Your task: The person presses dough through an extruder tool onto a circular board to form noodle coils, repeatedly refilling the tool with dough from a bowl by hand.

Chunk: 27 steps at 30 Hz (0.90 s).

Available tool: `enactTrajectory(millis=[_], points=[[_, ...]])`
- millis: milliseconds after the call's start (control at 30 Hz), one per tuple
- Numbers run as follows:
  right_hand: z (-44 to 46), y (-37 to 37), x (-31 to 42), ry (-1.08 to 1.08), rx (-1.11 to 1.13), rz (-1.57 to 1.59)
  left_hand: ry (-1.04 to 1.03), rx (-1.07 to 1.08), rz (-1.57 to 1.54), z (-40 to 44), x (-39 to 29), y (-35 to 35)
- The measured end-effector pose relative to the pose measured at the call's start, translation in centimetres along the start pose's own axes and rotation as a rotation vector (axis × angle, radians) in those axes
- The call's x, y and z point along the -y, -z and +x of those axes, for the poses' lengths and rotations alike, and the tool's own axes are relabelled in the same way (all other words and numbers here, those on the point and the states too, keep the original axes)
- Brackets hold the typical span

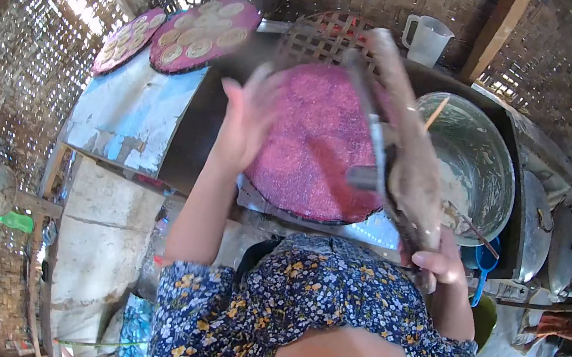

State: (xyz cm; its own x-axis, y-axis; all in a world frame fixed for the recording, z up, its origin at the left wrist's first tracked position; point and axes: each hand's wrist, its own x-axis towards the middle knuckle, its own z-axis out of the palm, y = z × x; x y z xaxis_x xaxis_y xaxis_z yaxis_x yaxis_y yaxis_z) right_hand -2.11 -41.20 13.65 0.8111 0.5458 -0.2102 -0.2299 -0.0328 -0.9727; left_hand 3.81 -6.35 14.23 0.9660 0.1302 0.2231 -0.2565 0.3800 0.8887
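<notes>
Two round pink mats at left bear pale discs, apparently done; round pink mat before you shows none, presumably remaining. Right grip clasps long brown wooden tool; left grip empty, fingers spread.

The pink tray at the centre gives flat room to pass over from the bottom side, narrowed by the blurred left hand above its left edge. The long tool, slanting from upper centre to lower right, bars the way to the big pot. At left, the counter is reachable below two disc-laden trays.
</notes>
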Motion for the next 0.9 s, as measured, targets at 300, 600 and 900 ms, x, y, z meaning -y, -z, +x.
enactTrajectory(millis=[300,600,900], points=[[2.9,-1.0,3.1,-0.236,0.262,-0.017,0.013,0.575,-1.030,7.1,1.2,-3.1],[5.7,-1.8,2.5,-0.300,0.200,-0.357,-0.029,0.231,-0.969,6.1,4.7,0.4],[2.9,-2.1,6.1,-0.110,-0.008,-0.646,-0.094,0.251,-0.998,5.1,2.6,-1.8]])
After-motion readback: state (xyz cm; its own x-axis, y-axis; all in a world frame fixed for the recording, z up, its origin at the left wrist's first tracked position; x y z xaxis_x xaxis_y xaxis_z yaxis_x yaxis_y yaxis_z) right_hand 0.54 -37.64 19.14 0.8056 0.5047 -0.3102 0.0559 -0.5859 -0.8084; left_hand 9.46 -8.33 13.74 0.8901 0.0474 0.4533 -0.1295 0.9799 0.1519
